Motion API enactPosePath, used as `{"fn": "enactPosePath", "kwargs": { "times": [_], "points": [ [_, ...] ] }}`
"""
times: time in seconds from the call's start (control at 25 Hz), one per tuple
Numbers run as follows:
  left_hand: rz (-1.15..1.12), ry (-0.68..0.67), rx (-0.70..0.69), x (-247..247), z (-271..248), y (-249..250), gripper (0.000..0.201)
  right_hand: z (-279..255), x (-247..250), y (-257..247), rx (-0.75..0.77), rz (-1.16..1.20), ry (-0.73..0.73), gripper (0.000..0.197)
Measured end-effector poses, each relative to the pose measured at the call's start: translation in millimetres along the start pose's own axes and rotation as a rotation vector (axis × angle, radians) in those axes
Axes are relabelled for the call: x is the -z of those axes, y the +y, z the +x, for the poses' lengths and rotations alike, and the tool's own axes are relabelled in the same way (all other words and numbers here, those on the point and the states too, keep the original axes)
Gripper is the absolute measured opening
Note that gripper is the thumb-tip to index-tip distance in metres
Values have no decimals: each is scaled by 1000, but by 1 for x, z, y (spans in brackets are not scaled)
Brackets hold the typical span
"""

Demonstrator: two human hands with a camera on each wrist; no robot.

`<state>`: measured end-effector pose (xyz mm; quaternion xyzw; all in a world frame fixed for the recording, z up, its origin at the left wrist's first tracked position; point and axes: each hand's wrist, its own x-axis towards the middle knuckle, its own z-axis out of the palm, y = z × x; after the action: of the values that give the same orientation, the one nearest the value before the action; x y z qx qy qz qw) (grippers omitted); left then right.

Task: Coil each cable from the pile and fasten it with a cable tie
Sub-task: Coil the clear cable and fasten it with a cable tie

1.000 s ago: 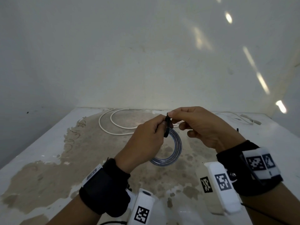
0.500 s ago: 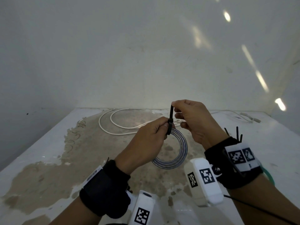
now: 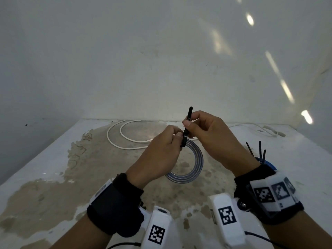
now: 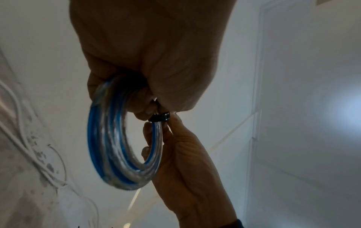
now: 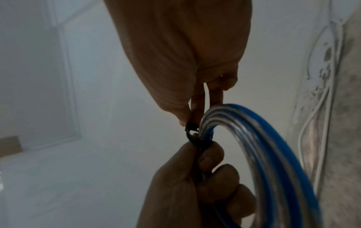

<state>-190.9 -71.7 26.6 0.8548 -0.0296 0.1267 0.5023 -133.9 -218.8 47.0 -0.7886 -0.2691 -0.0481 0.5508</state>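
Observation:
A coil of clear-and-blue cable (image 3: 196,159) hangs in the air above the table. My left hand (image 3: 177,136) grips the coil's top, with its thumb and fingers at the head of a black cable tie (image 3: 186,131). That tie is looped round the strands. My right hand (image 3: 188,123) pinches the tie's tail, whose tip sticks up above its fingers. In the left wrist view the tie's head (image 4: 160,118) sits on the coil (image 4: 109,138) between both hands. The right wrist view shows the small tie loop (image 5: 192,135) against the coil (image 5: 273,146).
A loose white cable (image 3: 116,139) curves across the back of the worn white table (image 3: 53,177); another white cable (image 3: 251,126) lies at the back right. Spare black ties (image 3: 259,151) stick up beside a blue coil (image 3: 267,163) behind my right wrist. Walls close in at the back and left.
My right hand has drawn the tie's tail upward through its head, so the tail now stands above the fingers and the loop sits closer on the coil. My left hand has held still.

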Motion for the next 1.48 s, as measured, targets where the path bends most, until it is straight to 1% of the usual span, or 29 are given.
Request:
{"fn": "enactPosePath", "kwargs": {
  "times": [0.2, 0.48, 0.56, 0.72, 0.84, 1.0, 1.16, 1.2, 1.36, 1.48],
  "points": [
    [59, 26, -48, 0, -3, 3, 23, -1, -6, -1, 88, -130, 48, 9],
    [57, 30, -26, -1, -6, 0, 21, -1, -11, 5, 53, -166, 80, 11],
    [11, 25, 16, -2, -4, -3, 22, -1, -15, 7, 74, -161, 117, 10],
    [-216, -44, 179, 0, 4, -6, 23, -3, -21, 9, 183, -135, 217, 9],
    [-308, -108, 240, 4, 3, -1, 24, -3, -22, 9, 178, -105, 202, 10],
    [-395, -169, 262, 8, 1, 5, 25, -1, -21, 10, 177, -119, 197, 8],
    [-465, -180, 298, 9, 1, 10, 41, -1, -19, 12, 180, -112, 200, 8],
    [-459, -189, 294, 9, 1, 11, 41, -2, -19, 12, 185, -110, 202, 8],
    [-389, -250, 234, 10, 1, 9, 33, -1, -19, 12, 204, -82, 206, 8],
    [-387, -251, 237, 10, 2, 7, 32, -1, -19, 13, 216, -78, 213, 8]
  ]
}}
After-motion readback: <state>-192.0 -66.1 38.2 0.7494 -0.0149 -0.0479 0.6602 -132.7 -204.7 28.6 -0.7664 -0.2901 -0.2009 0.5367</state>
